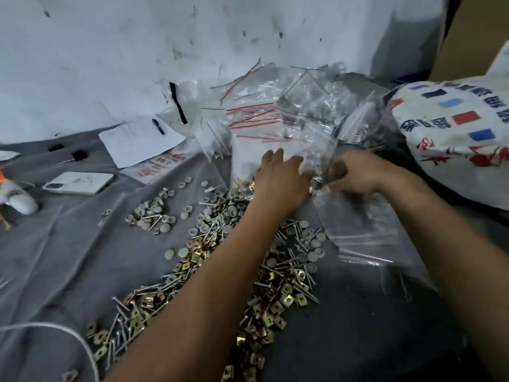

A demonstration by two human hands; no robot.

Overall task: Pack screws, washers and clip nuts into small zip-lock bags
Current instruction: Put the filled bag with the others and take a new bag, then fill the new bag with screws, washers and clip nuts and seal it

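A long heap of silver screws, brass clip nuts and grey round washers lies on the grey cloth. Both my hands meet at a small clear zip-lock bag at the far end of the heap. My left hand has its fingers spread against the bag's mouth. My right hand is curled and pinches the bag's lower edge; a few small parts show between the two hands. Blur hides the fingertips.
Empty red-striped zip bags pile up against the white wall. More flat bags lie under my right forearm. A printed sack sits at right; a phone, a paper sheet with a pen and a white cord lie at left.
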